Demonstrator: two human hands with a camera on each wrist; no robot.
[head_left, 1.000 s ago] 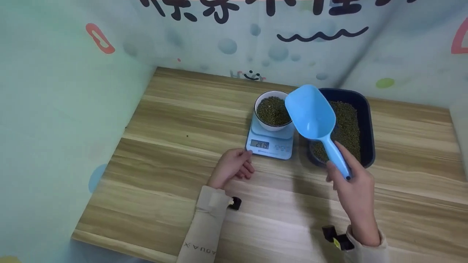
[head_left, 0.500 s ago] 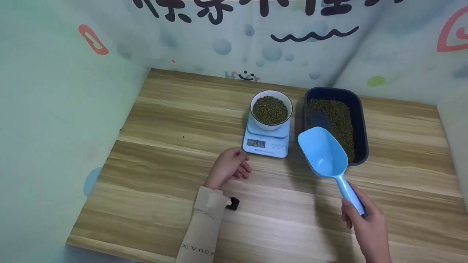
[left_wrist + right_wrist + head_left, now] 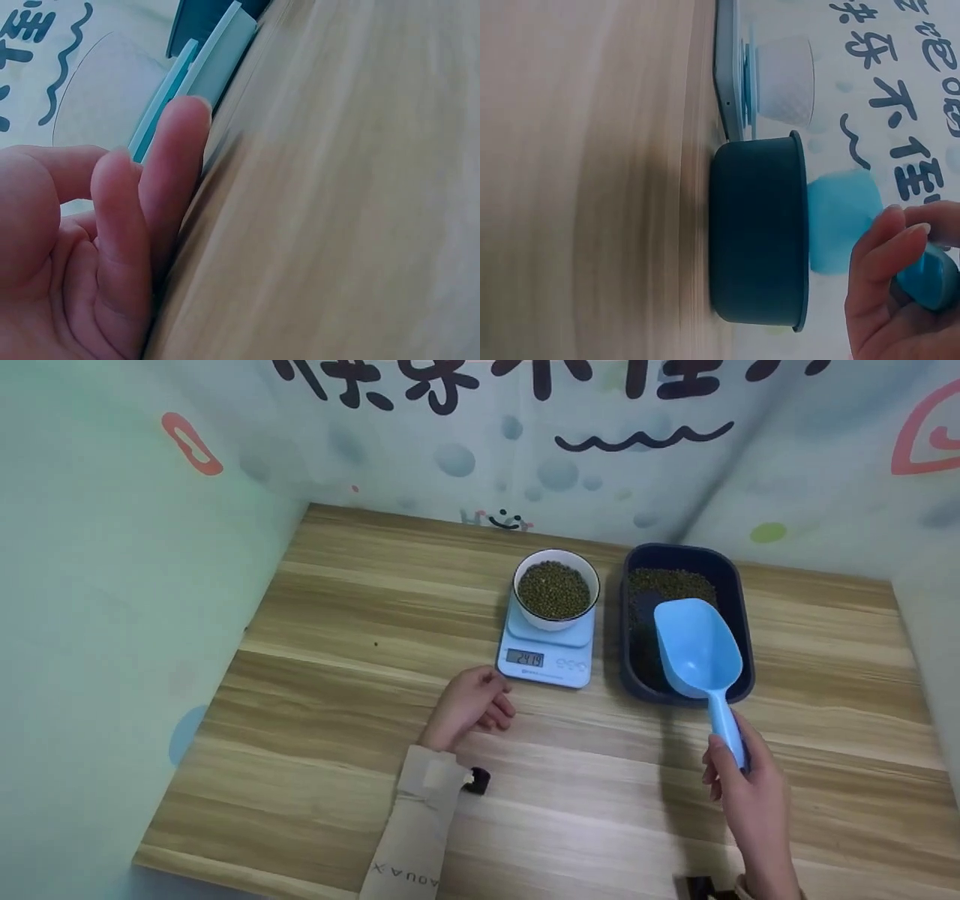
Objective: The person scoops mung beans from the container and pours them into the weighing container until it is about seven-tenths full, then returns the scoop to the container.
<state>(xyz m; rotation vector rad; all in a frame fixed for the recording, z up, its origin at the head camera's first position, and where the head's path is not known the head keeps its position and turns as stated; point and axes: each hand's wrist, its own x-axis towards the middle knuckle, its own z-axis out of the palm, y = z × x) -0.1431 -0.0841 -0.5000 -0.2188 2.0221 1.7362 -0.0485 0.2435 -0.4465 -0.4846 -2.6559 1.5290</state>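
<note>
My right hand (image 3: 754,795) grips the handle of a light blue plastic scoop (image 3: 697,649). No beans show in the scoop's bowl, which is over the front right part of a dark blue tub (image 3: 744,622). From the right wrist view the scoop (image 3: 844,217) appears above the tub's rim. Small green beans, likely mung beans (image 3: 675,583), lie in the tub. My left hand (image 3: 472,701) rests on the table, fingers loosely curled and holding nothing, by the front left corner of a blue kitchen scale (image 3: 551,675). On the scale stands a white bowl (image 3: 551,625) of the same beans.
The scale's display (image 3: 525,658) seems to read 2419, any decimal point unclear. Tub and scale stand side by side on a wooden table (image 3: 337,697), with a narrow gap between. A printed cloth backdrop (image 3: 420,450) rises behind the table and at its sides.
The scoop has moved from beside the white bowl, first back toward me, then forward and right over the tub. My left hand stays where it was, as does the display reading.
</note>
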